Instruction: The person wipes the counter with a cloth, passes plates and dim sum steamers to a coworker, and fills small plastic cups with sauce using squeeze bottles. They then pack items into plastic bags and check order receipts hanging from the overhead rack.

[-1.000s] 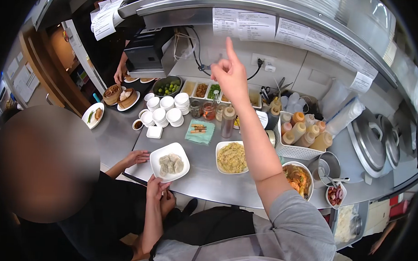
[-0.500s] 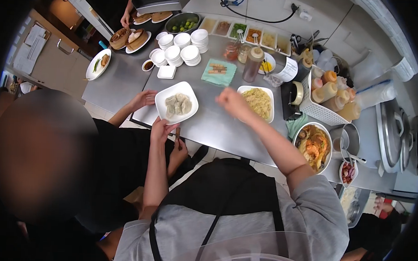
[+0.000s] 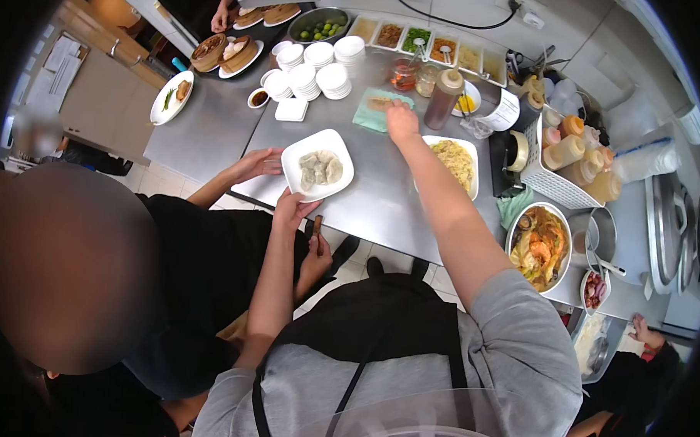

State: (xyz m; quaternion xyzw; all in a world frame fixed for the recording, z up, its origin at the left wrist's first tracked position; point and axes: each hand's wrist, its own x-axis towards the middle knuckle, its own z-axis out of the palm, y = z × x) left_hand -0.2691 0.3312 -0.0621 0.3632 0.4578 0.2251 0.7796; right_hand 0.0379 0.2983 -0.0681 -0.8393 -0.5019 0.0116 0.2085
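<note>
My left hand [image 3: 292,209] grips the near edge of a white square plate [image 3: 290,161] that bears several dumplings [image 3: 319,170]. A co-worker's open hand [image 3: 258,165] is at the plate's left side, and their other hand [image 3: 315,263] holds a small brown object [image 3: 316,225] below it. Farther forward, my right hand [image 3: 400,120] is over a green cloth [image 3: 367,115], its fingers bent down at the small wooden clips lying there. Whether it grips one is hidden. A bowl of yellow food [image 3: 454,162] stands beneath my right forearm's right side.
Stacked white saucers [image 3: 333,81], a sauce bottle [image 3: 443,100] and ingredient trays [image 3: 416,40] line the back. To the right are a basket of bottles [image 3: 555,187], a bowl of seafood [image 3: 539,248] and a steel pot [image 3: 602,231]. A co-worker stands close at my left.
My right hand has come down from pointing at the paper slips, passed over the counter and reached the green cloth. My left hand still holds the dumpling plate. The view has tilted down.
</note>
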